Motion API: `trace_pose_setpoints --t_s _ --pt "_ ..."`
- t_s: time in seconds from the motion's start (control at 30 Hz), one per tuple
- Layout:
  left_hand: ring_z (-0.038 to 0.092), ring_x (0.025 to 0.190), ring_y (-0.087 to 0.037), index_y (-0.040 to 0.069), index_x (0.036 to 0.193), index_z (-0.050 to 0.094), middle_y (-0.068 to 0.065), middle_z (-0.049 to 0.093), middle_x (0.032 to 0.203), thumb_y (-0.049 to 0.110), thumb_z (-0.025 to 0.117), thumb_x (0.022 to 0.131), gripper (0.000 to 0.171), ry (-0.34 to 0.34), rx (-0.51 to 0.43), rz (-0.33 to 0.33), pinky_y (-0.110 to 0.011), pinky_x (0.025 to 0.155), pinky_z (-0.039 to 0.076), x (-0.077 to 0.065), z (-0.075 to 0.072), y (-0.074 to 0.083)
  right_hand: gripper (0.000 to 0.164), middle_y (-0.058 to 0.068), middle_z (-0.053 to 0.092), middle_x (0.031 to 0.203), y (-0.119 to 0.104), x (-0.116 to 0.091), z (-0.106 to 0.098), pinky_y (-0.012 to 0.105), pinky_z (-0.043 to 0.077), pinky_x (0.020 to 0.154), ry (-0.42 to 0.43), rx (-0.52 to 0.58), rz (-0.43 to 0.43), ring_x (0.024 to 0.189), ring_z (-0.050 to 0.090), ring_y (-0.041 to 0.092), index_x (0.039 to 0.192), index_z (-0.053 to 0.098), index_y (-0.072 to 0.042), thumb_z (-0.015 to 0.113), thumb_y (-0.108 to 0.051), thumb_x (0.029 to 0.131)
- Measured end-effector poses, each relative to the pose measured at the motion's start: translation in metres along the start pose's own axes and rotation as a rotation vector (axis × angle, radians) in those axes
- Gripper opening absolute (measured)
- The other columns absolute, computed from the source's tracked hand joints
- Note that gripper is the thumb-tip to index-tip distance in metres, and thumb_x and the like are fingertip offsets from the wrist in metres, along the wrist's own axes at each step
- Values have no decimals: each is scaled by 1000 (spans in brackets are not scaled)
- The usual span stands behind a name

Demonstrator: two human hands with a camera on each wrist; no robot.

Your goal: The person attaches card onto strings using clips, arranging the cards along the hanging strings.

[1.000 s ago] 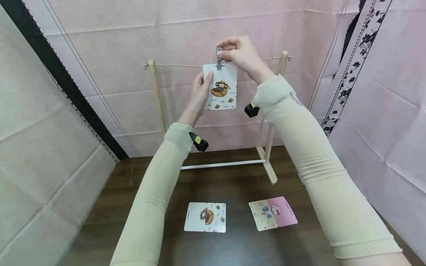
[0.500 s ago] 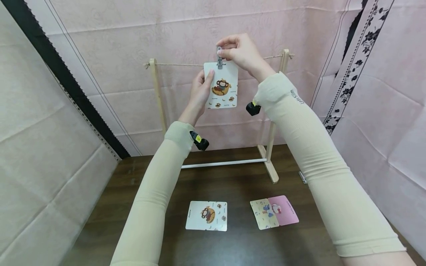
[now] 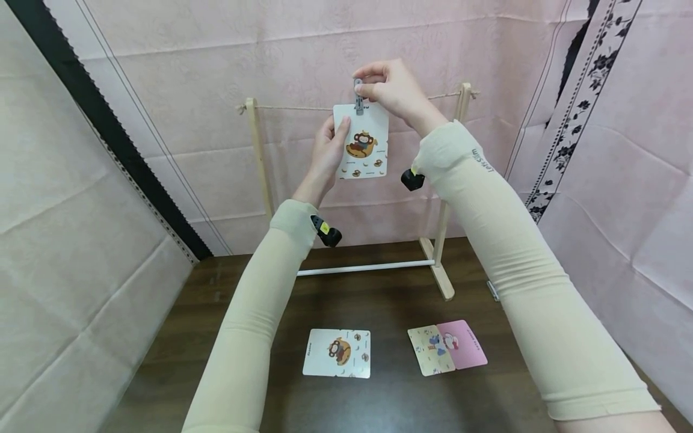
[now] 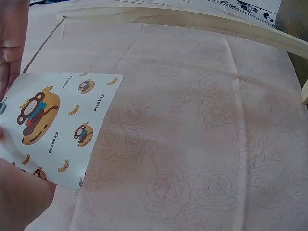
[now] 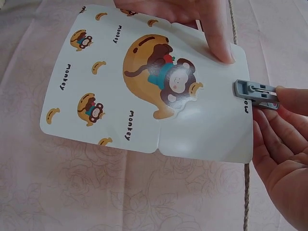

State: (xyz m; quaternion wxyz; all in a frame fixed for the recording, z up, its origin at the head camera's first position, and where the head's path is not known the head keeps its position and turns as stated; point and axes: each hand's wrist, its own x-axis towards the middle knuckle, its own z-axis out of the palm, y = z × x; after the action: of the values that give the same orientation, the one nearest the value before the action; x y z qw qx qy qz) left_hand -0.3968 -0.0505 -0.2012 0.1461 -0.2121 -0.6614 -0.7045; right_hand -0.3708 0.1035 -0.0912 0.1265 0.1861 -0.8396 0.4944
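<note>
Rack (image 3: 444, 240) at rear of table (image 3: 390, 400), cloth (image 3: 206, 66) behind. Upper card (image 3: 360, 165) in frt of rope (image 3: 298, 108), clip (image 3: 359, 107) on top edge, L grip (image 3: 328, 147) at its L edge, R grip (image 3: 394, 91) at clip. On table, in frt of rack: L card (image 3: 319, 353), R card (image 3: 447, 347). Small item (image 3: 492, 291) farther R, nr R sleeve (image 3: 498, 228).

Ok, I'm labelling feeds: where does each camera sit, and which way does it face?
Head: on the head, looking forward and down at left hand and right hand; sleeved arms show.
Left wrist: worn there, facing the held monkey card and pink cloth; parts of hands show.
Right wrist: worn there, facing that card and the gray clip; part of each hand shows.
Both wrist views share the card and rope.
</note>
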Motion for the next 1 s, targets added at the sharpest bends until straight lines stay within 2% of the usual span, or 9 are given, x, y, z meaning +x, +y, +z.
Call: trace_pose_setpoints --t_s 0.73,1.0 --pt "62 95 -17 13 132 58 -6 65 108 39 52 105 39 -6 16 -23 -30 84 51 -4 -4 -6 44 11 61 139 3 0 1 27 49 96 -5 27 6 116 62 23 140 58 -6 66 -16 98" --pt "62 102 -17 9 138 54 -7 65 115 33 60 103 43 -24 10 -42 -31 89 51 -7 -10 -12 43 9 64 135 6 1 3 27 50 93 37 39 -9 110 64 20 138 61 -6 68 -17 97"
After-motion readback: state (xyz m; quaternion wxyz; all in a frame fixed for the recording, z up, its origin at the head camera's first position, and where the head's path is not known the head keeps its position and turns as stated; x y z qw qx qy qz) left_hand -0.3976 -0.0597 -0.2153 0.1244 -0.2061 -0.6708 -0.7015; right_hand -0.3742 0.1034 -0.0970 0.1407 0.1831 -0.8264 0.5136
